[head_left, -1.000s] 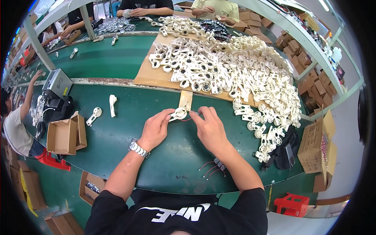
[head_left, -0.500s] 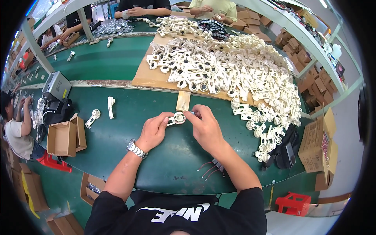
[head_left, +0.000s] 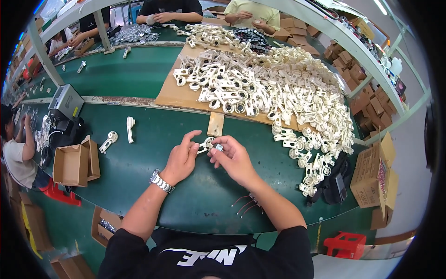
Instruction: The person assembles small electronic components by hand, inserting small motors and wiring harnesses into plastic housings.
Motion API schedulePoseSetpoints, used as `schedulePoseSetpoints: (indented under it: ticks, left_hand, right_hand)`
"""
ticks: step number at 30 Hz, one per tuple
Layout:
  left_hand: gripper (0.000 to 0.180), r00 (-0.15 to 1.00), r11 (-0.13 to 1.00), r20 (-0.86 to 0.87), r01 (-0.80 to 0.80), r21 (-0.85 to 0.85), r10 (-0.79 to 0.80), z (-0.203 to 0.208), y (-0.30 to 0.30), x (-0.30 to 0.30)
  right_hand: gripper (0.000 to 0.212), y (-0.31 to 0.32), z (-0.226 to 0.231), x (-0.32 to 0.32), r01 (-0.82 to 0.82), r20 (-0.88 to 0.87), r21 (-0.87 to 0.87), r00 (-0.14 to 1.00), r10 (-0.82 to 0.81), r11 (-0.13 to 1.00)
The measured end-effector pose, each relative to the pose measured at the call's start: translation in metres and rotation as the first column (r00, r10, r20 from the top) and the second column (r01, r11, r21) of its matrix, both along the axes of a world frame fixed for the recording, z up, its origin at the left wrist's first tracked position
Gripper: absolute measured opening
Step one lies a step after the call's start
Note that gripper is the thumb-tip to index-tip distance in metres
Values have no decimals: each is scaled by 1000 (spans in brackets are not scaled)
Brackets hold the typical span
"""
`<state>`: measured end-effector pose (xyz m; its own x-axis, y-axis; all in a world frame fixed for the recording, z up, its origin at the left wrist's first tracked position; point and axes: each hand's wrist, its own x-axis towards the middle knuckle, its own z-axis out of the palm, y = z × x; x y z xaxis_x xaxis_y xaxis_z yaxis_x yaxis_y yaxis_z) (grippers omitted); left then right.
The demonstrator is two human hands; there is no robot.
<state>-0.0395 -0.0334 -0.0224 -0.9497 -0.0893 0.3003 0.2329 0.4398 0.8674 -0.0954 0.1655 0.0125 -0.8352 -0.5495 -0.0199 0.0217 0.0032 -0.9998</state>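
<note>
My left hand [head_left: 180,160], with a metal watch on its wrist, pinches a cream plastic part [head_left: 204,146] with a round ring end. Its index finger is raised off the part. Right beside the ring, my right hand [head_left: 234,160] grips a small silvery-blue block [head_left: 218,147] between thumb and fingers. Whether the block touches the ring I cannot tell. A wooden block [head_left: 215,123] lies just beyond both hands. Two similar cream parts, one lying slanted [head_left: 108,142] and one nearly straight [head_left: 130,129], rest to the left. Under my right forearm are dark pieces with red wires [head_left: 242,202].
A big heap of cream parts [head_left: 278,81] covers a cardboard sheet [head_left: 168,95] and spills right. Open cardboard boxes stand left [head_left: 69,165] and right [head_left: 367,183]. A grey metal box [head_left: 66,103] sits at the left. Several people work around the tables.
My right hand has turned and drawn slightly toward me, so the small block now shows in its fingers. My left index finger has lifted off the cream part.
</note>
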Motion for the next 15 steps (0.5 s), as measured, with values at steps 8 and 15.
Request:
schedulePoseSetpoints:
  ticks: [8,15]
  left_hand:
    - [37,999,996,32,16,92,-19,0,-4,-1]
    - [38,997,969,70,4,246,-22,2,-5,0]
  right_hand:
    - [21,8,-7,-19,-67,435,-475,849,300,877]
    - [25,14,-1,-22,-107,385,-412,880,279,905]
